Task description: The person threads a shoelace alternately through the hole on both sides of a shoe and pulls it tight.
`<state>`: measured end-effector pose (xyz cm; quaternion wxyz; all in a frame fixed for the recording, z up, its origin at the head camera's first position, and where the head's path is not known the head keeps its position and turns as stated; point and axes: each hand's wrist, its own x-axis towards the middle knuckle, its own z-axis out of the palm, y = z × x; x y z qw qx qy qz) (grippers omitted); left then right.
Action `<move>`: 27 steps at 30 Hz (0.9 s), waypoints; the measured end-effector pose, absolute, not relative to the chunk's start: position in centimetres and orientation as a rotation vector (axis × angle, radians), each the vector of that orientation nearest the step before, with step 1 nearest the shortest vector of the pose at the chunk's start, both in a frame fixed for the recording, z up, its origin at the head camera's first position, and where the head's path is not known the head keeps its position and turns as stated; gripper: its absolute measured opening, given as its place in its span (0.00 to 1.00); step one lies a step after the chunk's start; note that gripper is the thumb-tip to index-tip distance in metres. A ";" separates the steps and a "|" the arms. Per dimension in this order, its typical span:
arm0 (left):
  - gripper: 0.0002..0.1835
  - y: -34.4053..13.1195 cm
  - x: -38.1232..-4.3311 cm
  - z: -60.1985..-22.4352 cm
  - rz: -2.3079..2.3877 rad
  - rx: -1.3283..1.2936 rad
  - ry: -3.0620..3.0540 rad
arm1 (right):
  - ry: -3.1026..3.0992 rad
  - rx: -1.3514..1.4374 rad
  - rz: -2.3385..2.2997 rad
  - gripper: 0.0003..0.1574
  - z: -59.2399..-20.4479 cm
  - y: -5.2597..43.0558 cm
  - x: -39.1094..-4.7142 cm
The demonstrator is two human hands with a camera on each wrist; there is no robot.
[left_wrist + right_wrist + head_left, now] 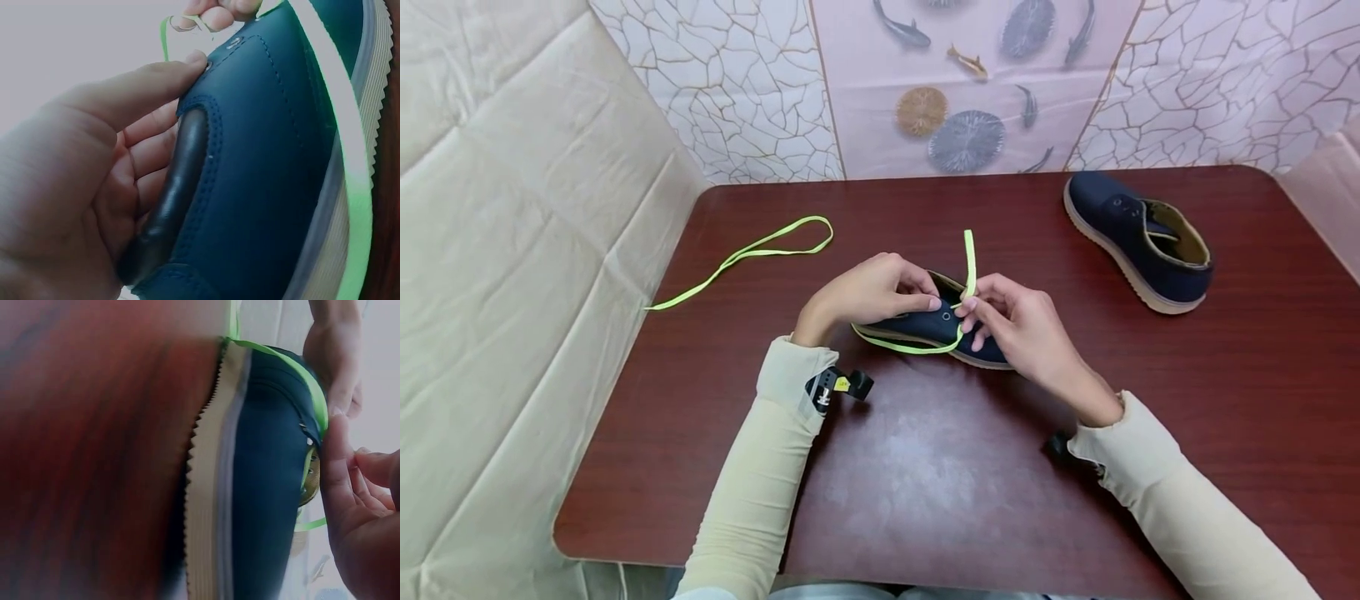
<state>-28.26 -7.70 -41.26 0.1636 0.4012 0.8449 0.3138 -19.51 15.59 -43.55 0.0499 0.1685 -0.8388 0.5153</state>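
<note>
A navy shoe (925,325) with a pale ridged sole lies on the table in the middle of the head view, toe to the right. My left hand (876,290) grips its upper by the eyelets, with the thumb on the outside, as the left wrist view shows. Between thumb and fingers, my right hand (1026,329) pinches a neon yellow-green shoelace (970,258) at the eyelets. One end stands up above those fingers. Another stretch of this lace (347,125) runs down and back along the shoe's near side. My right fingertips partly hide the eyelets.
A second navy shoe (1138,242) stands at the back right of the dark red table (917,483), with bare eyelets. Another neon lace (752,250) lies looped at the back left, its tail reaching the left edge. Patterned cloth (962,83) hangs behind.
</note>
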 end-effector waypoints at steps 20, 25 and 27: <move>0.08 -7.8 -28.5 -41.8 0.959 1.145 2.343 | -2.541 0.663 1.222 0.05 -44.3 15.1 -18.8; 0.08 -7.8 -28.6 -41.9 0.977 1.149 2.325 | -2.504 0.715 1.083 0.05 -44.3 14.7 -18.6; 0.08 -7.9 -28.7 -42.0 0.987 1.148 2.318 | -2.493 0.736 1.038 0.05 -44.3 14.6 -18.5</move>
